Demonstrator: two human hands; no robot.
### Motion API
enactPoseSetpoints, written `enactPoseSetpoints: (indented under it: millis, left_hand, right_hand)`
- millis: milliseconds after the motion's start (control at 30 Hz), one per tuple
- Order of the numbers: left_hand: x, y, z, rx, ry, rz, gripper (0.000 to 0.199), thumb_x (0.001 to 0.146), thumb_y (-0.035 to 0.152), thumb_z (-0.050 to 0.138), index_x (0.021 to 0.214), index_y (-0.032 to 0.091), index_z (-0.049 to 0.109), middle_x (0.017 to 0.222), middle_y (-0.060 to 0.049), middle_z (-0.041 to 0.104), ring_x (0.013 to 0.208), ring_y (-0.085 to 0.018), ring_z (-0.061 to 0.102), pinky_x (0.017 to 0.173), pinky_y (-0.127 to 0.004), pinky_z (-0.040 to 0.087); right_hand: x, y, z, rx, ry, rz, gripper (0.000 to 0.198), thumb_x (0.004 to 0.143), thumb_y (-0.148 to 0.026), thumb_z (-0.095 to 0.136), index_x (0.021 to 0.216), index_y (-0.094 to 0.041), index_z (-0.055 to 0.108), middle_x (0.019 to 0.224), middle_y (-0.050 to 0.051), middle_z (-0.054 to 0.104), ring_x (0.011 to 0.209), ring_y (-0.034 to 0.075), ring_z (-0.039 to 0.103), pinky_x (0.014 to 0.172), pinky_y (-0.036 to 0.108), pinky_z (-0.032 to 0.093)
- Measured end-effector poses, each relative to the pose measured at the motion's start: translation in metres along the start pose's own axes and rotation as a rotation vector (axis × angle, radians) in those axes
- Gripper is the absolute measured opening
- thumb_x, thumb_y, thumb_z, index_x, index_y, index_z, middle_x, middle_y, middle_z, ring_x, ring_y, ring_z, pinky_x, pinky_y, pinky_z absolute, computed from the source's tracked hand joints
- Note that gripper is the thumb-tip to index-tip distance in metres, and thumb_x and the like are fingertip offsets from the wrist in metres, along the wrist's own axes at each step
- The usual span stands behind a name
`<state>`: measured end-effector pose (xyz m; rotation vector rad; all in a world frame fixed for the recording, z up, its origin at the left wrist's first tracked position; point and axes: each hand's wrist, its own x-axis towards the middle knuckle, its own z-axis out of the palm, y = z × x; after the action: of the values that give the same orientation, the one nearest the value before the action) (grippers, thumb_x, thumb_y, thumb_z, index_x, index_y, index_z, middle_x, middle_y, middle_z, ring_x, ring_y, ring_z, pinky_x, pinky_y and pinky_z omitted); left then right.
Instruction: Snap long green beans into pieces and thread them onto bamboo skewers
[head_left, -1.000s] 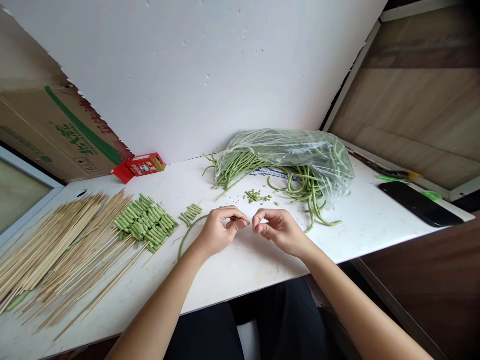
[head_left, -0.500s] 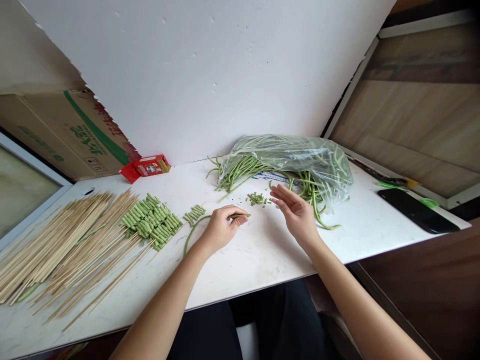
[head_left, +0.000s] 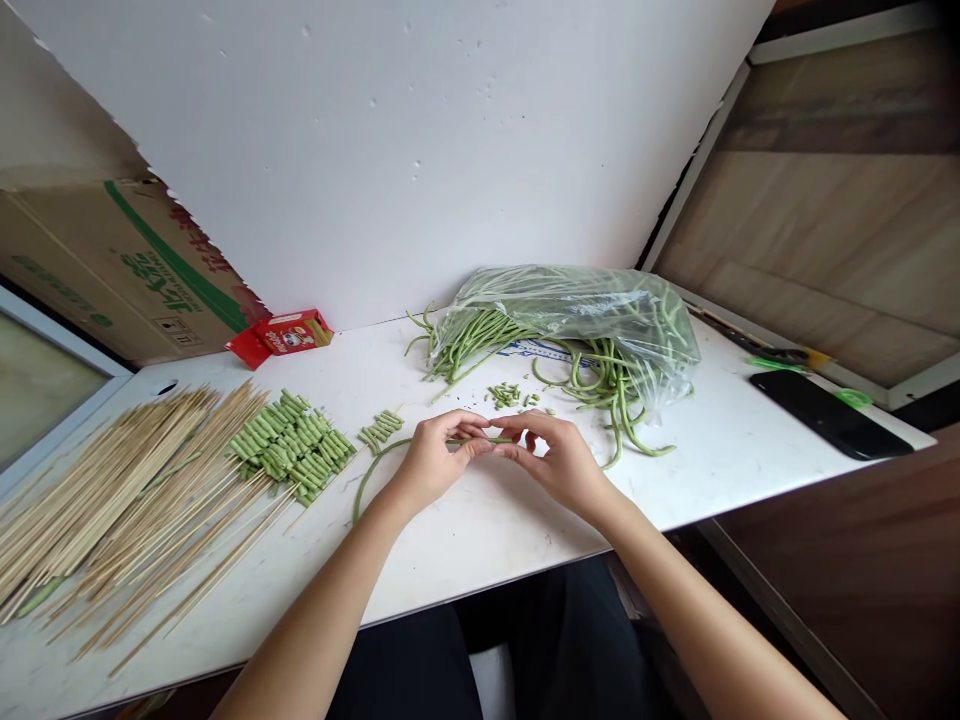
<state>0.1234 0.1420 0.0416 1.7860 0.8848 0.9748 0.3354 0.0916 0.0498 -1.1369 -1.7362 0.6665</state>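
Both hands were on it: the left hand (head_left: pixel 435 458) and right hand (head_left: pixel 556 458) pinched one long bean (head_left: pixel 369 467), fingers narrow, its tail curving left of them. Further left, a pile of loaded sticks (head_left: pixel 292 445) looked done, a short row of pieces (head_left: pixel 381 430) nearer the fingers. Plenty seemed left: bare sticks (head_left: pixel 124 475) far left, whole beans (head_left: pixel 484 338) bagged beyond the fingertips.

The bag (head_left: pixel 555 298) is glossy, crinkled plastic, the carton (head_left: pixel 82 250) matt cardboard, the skewers (head_left: pixel 127 475) matt wood, the held bean (head_left: pixel 382 453) smooth
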Motion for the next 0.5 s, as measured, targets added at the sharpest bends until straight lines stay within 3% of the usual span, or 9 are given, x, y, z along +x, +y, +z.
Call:
enactPoseSetpoints:
  millis: [133, 233, 367, 500]
  left_hand:
    - [0.0003, 0.0026, -0.0016, -0.003, -0.016, -0.035, 0.03, 0.085, 0.03, 0.085, 0.112, 0.02, 0.077, 0.098, -0.006, 0.079, 0.092, -0.019, 0.073, 0.087, -0.03, 0.059]
    - [0.001, 0.0046, -0.0036, 0.063, -0.018, -0.015, 0.022, 0.085, 0.033, 0.086, 0.102, 0.02, 0.081, 0.098, -0.007, 0.079, 0.09, -0.019, 0.072, 0.082, -0.029, 0.057]
    - [0.0011, 0.0051, -0.0044, 0.113, -0.012, 0.031, 0.015, 0.089, 0.032, 0.081, 0.098, 0.02, 0.083, 0.098, -0.008, 0.08, 0.09, -0.02, 0.072, 0.076, -0.029, 0.056]
    - [-0.001, 0.0039, -0.0021, 0.028, -0.02, -0.016, 0.017, 0.087, 0.032, 0.083, 0.097, 0.019, 0.084, 0.094, -0.009, 0.08, 0.081, -0.019, 0.072, 0.07, -0.029, 0.057]
  right_hand:
    - [-0.0006, 0.0042, 0.0014, -0.009, 0.086, -0.064, 0.014, 0.095, -0.037, 0.077, 0.1, -0.025, 0.083, 0.089, 0.007, 0.079, 0.078, 0.022, 0.068, 0.07, 0.036, 0.055]
    - [0.0009, 0.0061, -0.0014, -0.011, 0.114, -0.06, 0.013, 0.095, -0.036, 0.078, 0.099, -0.025, 0.082, 0.09, 0.007, 0.078, 0.078, 0.022, 0.068, 0.073, 0.037, 0.055]
    - [0.0017, 0.0046, -0.003, -0.04, 0.058, -0.069, 0.014, 0.093, -0.037, 0.08, 0.099, -0.025, 0.081, 0.089, 0.007, 0.077, 0.083, 0.023, 0.068, 0.07, 0.036, 0.053]
    - [0.0008, 0.0028, -0.0019, -0.072, 0.013, -0.076, 0.014, 0.096, -0.038, 0.077, 0.101, -0.025, 0.079, 0.089, 0.007, 0.076, 0.086, 0.024, 0.065, 0.071, 0.036, 0.05]
